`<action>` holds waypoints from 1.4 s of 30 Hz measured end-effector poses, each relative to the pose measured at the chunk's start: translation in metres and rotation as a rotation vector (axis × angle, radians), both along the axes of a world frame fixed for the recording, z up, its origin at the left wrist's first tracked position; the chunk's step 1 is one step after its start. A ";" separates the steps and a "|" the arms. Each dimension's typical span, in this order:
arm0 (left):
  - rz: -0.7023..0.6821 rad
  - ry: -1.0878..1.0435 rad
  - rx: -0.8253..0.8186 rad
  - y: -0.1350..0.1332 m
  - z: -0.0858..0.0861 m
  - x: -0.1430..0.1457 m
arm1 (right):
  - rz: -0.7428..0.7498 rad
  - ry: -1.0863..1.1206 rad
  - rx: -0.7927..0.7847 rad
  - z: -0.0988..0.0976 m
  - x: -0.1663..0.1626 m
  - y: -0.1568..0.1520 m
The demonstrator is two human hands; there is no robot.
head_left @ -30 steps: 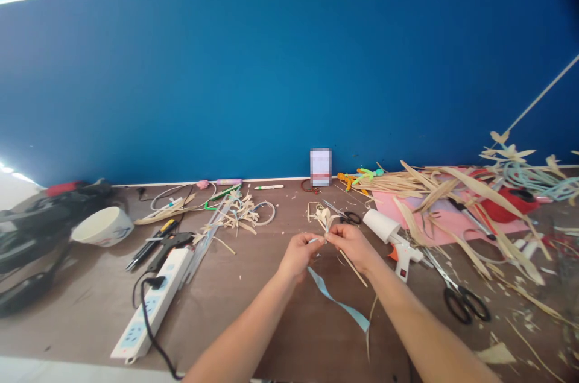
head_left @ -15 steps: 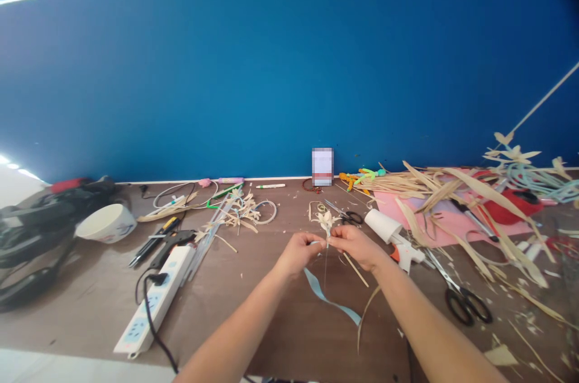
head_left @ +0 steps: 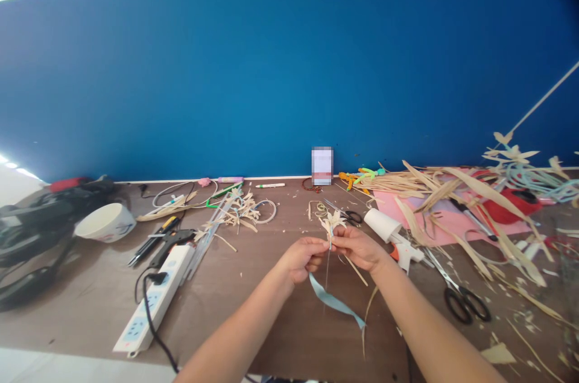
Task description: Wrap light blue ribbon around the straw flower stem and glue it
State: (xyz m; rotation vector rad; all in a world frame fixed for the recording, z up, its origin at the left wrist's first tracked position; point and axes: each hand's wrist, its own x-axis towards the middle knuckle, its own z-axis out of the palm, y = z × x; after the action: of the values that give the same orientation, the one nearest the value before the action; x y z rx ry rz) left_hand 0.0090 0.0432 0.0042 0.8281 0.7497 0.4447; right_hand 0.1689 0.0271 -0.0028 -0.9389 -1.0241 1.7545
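A small cream flower (head_left: 332,222) of pale, husk-like petals stands upright between my hands. My right hand (head_left: 357,248) pinches it at the base, where a thin wire stem (head_left: 327,277) hangs down. My left hand (head_left: 306,257) is closed too, its thumb and finger pinching a pale blue strip (head_left: 335,303) at the base of the flower. The loose end of the strip trails below toward the right. A narrow dry strand (head_left: 370,316) dangles beside it. The fingertips hide the exact spot where strip and stem meet.
Left are a power strip (head_left: 156,298), a black glue gun (head_left: 172,245), a white bowl (head_left: 105,223) and several pale flowers (head_left: 244,208). Right are a white cup (head_left: 382,224), a white-and-orange glue gun (head_left: 408,253), black-handled scissors (head_left: 465,304) and dry husk strips (head_left: 434,181). A blue panel (head_left: 271,69) stands behind.
Both hands have shifted slightly right and down with the flower. The flower now leans more to the right, and the blue strip's loose end has swung right and a little lower.
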 end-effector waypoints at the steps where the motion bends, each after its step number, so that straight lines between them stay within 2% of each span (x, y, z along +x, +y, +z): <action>1: -0.005 -0.002 -0.003 0.000 0.000 0.000 | 0.009 0.009 -0.006 0.000 0.000 0.000; 5: 0.012 0.008 0.004 -0.003 0.001 0.002 | 0.021 0.011 -0.020 0.000 0.000 0.001; 8: 0.126 0.054 0.072 -0.006 -0.001 0.005 | -0.018 -0.023 -0.011 -0.001 -0.002 0.002; 12: 0.367 0.173 0.317 -0.008 -0.005 0.009 | -0.140 -0.114 0.026 -0.002 -0.010 0.001; 14: 0.434 0.246 0.430 -0.008 -0.005 0.010 | -0.202 -0.172 0.046 -0.002 -0.014 -0.001; 20: 0.456 0.447 0.810 -0.009 -0.007 0.009 | -0.361 -0.382 0.123 0.000 -0.026 -0.005; 23: 0.449 0.500 0.937 -0.011 -0.008 0.010 | -0.411 -0.502 0.169 0.001 -0.026 -0.004; 26: 0.424 0.503 0.942 -0.011 -0.010 0.010 | -0.416 -0.609 0.201 0.004 -0.023 -0.002; 29: 0.329 0.511 0.887 -0.009 -0.011 0.008 | -0.378 -0.685 0.220 0.006 -0.017 -0.002; 32: 0.241 0.562 0.950 -0.007 -0.009 0.003 | -0.306 -0.727 0.218 0.008 -0.012 -0.001; 35: 0.240 0.592 1.005 -0.007 -0.007 0.000 | -0.228 -0.739 0.205 0.011 -0.009 -0.001; 42: 0.166 0.436 0.719 -0.009 -0.002 0.000 | -0.107 -0.699 0.196 0.024 -0.007 -0.004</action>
State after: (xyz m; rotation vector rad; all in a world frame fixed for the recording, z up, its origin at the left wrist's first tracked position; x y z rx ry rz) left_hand 0.0087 0.0340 0.0024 1.5746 1.0864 0.7118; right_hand 0.1620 0.0235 0.0216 -1.4919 -1.5133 1.2160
